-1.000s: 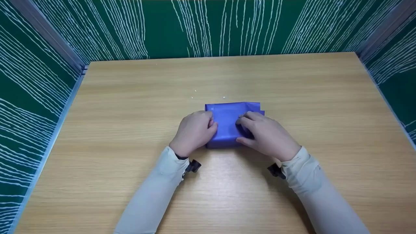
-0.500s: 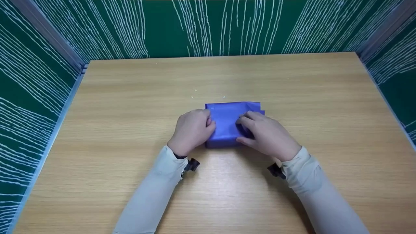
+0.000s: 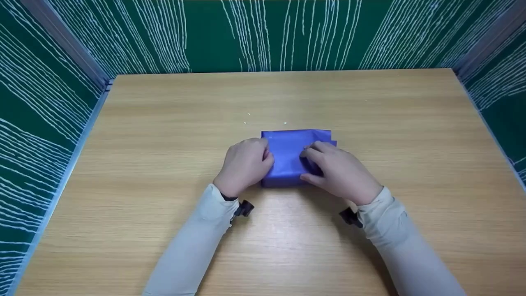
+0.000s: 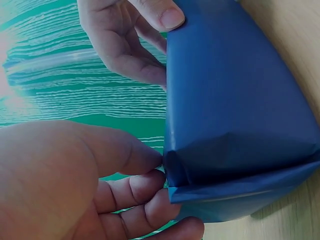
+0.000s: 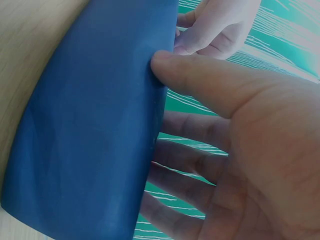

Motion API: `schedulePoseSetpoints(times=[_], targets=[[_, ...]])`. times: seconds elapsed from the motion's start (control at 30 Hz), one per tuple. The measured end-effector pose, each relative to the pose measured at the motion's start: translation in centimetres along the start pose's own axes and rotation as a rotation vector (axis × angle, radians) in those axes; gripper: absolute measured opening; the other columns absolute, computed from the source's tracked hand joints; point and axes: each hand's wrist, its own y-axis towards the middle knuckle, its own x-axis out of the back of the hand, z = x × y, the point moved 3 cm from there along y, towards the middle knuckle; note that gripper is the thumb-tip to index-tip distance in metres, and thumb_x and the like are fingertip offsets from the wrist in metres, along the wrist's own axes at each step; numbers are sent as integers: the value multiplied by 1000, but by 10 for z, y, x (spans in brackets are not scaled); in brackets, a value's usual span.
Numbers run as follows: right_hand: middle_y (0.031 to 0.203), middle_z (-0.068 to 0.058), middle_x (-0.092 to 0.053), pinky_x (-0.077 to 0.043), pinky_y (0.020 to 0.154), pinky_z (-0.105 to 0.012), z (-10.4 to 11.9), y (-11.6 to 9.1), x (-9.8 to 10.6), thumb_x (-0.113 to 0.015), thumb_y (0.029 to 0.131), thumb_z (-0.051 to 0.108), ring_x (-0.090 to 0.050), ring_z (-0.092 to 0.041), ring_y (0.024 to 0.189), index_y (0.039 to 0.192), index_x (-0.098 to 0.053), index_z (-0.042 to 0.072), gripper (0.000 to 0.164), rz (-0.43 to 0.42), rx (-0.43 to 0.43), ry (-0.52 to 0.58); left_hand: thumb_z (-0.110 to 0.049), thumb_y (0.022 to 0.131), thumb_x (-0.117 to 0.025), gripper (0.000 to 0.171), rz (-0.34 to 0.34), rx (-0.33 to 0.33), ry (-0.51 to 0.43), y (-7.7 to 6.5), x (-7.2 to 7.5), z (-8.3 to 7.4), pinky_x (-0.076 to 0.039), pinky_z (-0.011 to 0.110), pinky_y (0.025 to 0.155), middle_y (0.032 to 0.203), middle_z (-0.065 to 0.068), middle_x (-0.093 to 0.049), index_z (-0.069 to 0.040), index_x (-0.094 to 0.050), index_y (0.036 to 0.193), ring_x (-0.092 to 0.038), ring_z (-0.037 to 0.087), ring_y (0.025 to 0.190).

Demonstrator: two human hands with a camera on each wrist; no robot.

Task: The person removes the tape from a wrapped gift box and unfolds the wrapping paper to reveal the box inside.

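Note:
A small block wrapped in shiny blue-purple paper (image 3: 285, 150) lies on the table in the head view. At its left end, my left hand (image 3: 245, 166) is closed, with thumb and forefinger meeting at the paper's edge. The left wrist view shows a folded flap (image 4: 240, 190) along that end, with a dark gap above it and the fingertips at its corner. My right hand (image 3: 339, 172) rests on the right half, fingers over the top and thumb (image 5: 172, 67) against the near side. What is inside the paper is hidden.
The wooden table (image 3: 185, 107) extends around the package. A few tiny white scraps (image 3: 285, 123) lie just behind it. Green panels with white streaks (image 3: 213, 41) border the back and both sides. A small black camera (image 3: 245, 208) sits at the left wrist.
My left hand has shifted very slightly left along the package's end. The right hand and the package stay put; the whole head view has moved a little.

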Motion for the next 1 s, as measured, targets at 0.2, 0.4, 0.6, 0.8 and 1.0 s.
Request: schedulePoseSetpoints(times=[0.2, 0.4, 0.6, 0.8, 1.0], targets=[[111, -10, -63, -56, 85, -46, 0, 1, 1, -83, 89, 35, -62, -26, 96, 123, -68, 4, 48, 13, -27, 6, -18, 98, -58, 27, 18, 18, -5, 2, 1, 1, -38, 31, 58, 67, -4, -42, -14, -50, 73, -49, 16, 63], [112, -11, -63, -56, 86, -46, 0, 1, 0, -82, 89, 36, -62, -26, 98, 125, -68, 4, 50, 28, -38, 8, -18, 99, -57, 25, 42, 22, -25, 1, 1, 2, -39, 32, 60, 67, -3, -43, -12, -51, 75, -50, 17, 65], [113, -11, -63, -56, 87, -46, 0, 0, 0, -82, 90, 36, -62, -26, 98, 125, -68, 4, 50, 30, -37, 8, -18, 101, -57, 25, 69, 19, -67, 0, 5, 6, -40, 32, 62, 68, -3, -44, -12, -52, 77, -52, 17, 66], [112, -11, -63, -56, 86, -46, 0, 1, -1, -82, 89, 36, -62, -27, 98, 124, -68, 4, 50, 32, -35, 9, -19, 101, -59, 25, 85, 29, -117, 0, 8, 11, -39, 31, 60, 67, -4, -46, -13, -54, 78, -52, 16, 64], [111, -9, -62, -56, 83, -46, -1, -1, 0, -83, 89, 35, -60, -26, 96, 123, -68, 6, 47, 15, -21, 6, -15, 100, -58, 23, 83, 34, -172, 0, 9, 12, -37, 29, 58, 66, -5, -43, -12, -52, 78, -49, 15, 62]])
